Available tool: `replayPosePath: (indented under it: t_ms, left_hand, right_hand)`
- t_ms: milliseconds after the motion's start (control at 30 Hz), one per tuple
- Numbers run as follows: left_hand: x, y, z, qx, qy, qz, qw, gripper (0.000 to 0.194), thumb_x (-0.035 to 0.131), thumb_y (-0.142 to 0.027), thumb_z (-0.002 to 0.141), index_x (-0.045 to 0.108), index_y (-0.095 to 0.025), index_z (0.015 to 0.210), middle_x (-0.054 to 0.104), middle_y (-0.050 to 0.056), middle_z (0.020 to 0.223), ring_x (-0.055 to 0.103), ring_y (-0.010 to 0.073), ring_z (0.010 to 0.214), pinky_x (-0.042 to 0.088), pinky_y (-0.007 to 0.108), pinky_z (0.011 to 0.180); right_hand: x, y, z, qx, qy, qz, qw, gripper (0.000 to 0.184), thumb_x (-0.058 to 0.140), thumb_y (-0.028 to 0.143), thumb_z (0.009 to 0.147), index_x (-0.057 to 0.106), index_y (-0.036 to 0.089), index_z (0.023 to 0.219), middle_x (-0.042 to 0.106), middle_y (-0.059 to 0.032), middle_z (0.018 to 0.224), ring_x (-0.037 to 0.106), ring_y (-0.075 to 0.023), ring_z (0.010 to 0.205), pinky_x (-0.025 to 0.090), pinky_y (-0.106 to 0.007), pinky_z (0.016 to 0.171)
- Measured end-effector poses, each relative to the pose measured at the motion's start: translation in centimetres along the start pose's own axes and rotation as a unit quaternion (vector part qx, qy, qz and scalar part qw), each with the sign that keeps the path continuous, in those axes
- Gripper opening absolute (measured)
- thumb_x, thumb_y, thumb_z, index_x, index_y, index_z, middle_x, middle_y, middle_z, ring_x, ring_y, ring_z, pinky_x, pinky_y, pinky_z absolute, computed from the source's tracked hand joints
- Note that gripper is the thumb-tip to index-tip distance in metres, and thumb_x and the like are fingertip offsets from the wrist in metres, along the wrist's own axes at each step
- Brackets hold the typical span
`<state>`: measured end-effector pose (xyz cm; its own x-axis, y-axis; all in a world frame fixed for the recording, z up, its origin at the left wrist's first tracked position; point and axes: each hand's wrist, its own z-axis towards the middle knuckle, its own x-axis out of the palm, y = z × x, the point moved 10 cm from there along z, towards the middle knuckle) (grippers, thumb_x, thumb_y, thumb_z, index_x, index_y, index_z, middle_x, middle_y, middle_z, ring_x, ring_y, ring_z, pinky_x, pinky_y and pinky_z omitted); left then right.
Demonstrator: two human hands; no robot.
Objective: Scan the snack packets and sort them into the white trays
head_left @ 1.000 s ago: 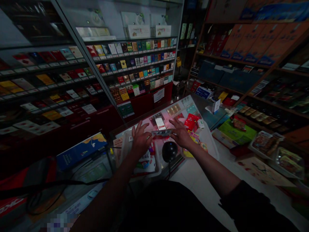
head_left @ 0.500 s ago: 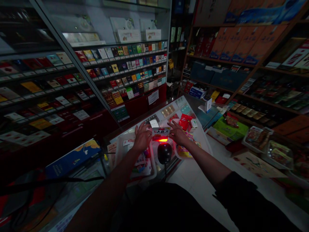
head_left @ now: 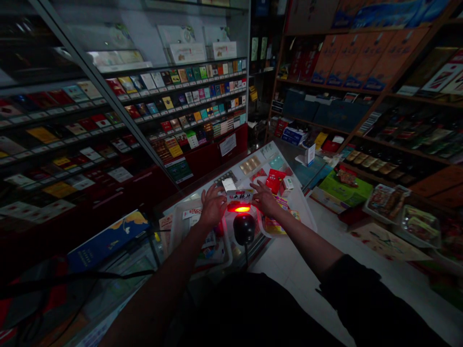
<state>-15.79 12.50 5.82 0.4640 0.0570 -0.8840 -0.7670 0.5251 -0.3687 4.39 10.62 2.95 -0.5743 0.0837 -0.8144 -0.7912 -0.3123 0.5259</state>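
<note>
The left hand [head_left: 212,207] stood beyond and left of the black scanner [head_left: 243,228], fingers raised and spread; the right hand [head_left: 266,198] mirrored it on the scanner's right, both in a light grip. The left forearm [head_left: 171,274] and right forearm [head_left: 307,236] flanked the scanner.

The black scanner [head_left: 244,229] and its cable [head_left: 246,253] block the straight way from the packet [head_left: 239,196] back to the body, while the left tray [head_left: 230,250] and right tray [head_left: 307,219], both loaded, put raised rims in the way of low sideways moves. The left hand [head_left: 212,207] and right hand [head_left: 265,198], at the packet's two ends, have open air above them for lifting. Beyond the packet, the phone [head_left: 228,184] takes up part of the narrow counter [head_left: 238,169] strip.
</note>
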Motion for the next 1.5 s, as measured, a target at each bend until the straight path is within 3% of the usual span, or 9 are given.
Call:
replayPosePath:
  t_ms: [333, 667, 900, 1200, 1333, 1500]
  left_hand:
    - [0.3, -3.1, 2.2, -0.001, -0.017, -0.032, 0.999, 0.013, 0.061, -0.027, 0.091, 0.071, -0.023, 0.084, 0.059, 0.008, 0.145, 0.035, 0.0302, 0.152, 0.017, 0.062, 0.125]
    - [4.6, -9.3, 5.4, 0.031, 0.007, -0.046, 0.998, 0.013, 0.063, -0.026, 0.090, 0.074, -0.023, 0.085, 0.057, 0.007, 0.148, 0.036, 0.0304, 0.151, 0.021, 0.060, 0.125]
    - [10.0, -12.4, 6.9, 0.002, 0.073, -0.020, 0.997, 0.014, 0.063, -0.024, 0.087, 0.076, -0.023, 0.083, 0.055, 0.008, 0.152, 0.033, 0.0345, 0.152, 0.021, 0.065, 0.123]
    - [15.3, -13.4, 7.4, -0.027, 0.116, 0.018, 0.993, 0.019, 0.059, -0.025, 0.085, 0.078, -0.023, 0.085, 0.053, 0.007, 0.155, 0.031, 0.0363, 0.153, 0.016, 0.066, 0.124]
    - [16.5, -13.2, 7.6, -0.052, 0.126, 0.031, 0.990, 0.018, 0.059, -0.026, 0.086, 0.077, -0.025, 0.085, 0.053, 0.006, 0.155, 0.030, 0.0352, 0.153, 0.015, 0.065, 0.124]
    - [15.8, -13.2, 7.7, -0.055, 0.092, 0.013, 0.994, 0.018, 0.059, -0.024, 0.088, 0.077, -0.024, 0.086, 0.056, 0.008, 0.151, 0.035, 0.0368, 0.151, 0.019, 0.066, 0.122]
  right_hand:
    - [-3.6, -2.0, -0.8, 0.004, -0.040, -0.028, 0.999, 0.008, 0.073, 0.020, 0.086, 0.079, 0.017, 0.081, 0.054, -0.0135, 0.153, 0.028, -0.0375, 0.155, 0.028, -0.062, 0.122]
    - [-8.2, -7.9, -4.0, 0.028, -0.073, -0.035, 0.996, 0.012, 0.072, 0.017, 0.085, 0.081, 0.020, 0.092, 0.059, -0.0121, 0.149, 0.042, -0.0327, 0.148, 0.030, -0.059, 0.124]
    - [-8.1, -12.7, -7.0, 0.092, -0.027, -0.046, 0.994, 0.013, 0.068, 0.016, 0.087, 0.081, 0.019, 0.090, 0.064, -0.0149, 0.140, 0.050, -0.0320, 0.140, 0.035, -0.056, 0.121]
    - [-6.1, -16.3, -9.0, 0.145, 0.049, -0.059, 0.986, 0.015, 0.065, 0.016, 0.091, 0.080, 0.018, 0.094, 0.069, -0.0126, 0.130, 0.058, -0.0247, 0.126, 0.038, -0.043, 0.117]
    - [-5.5, -17.3, -9.2, 0.174, 0.063, -0.077, 0.980, 0.018, 0.063, 0.019, 0.094, 0.080, 0.016, 0.097, 0.069, -0.0147, 0.128, 0.059, -0.0240, 0.124, 0.038, -0.038, 0.115]
    - [-5.8, -18.1, -9.1, 0.185, 0.031, -0.076, 0.979, 0.020, 0.059, 0.019, 0.095, 0.078, 0.014, 0.096, 0.069, -0.0163, 0.128, 0.060, -0.0248, 0.127, 0.044, -0.036, 0.112]
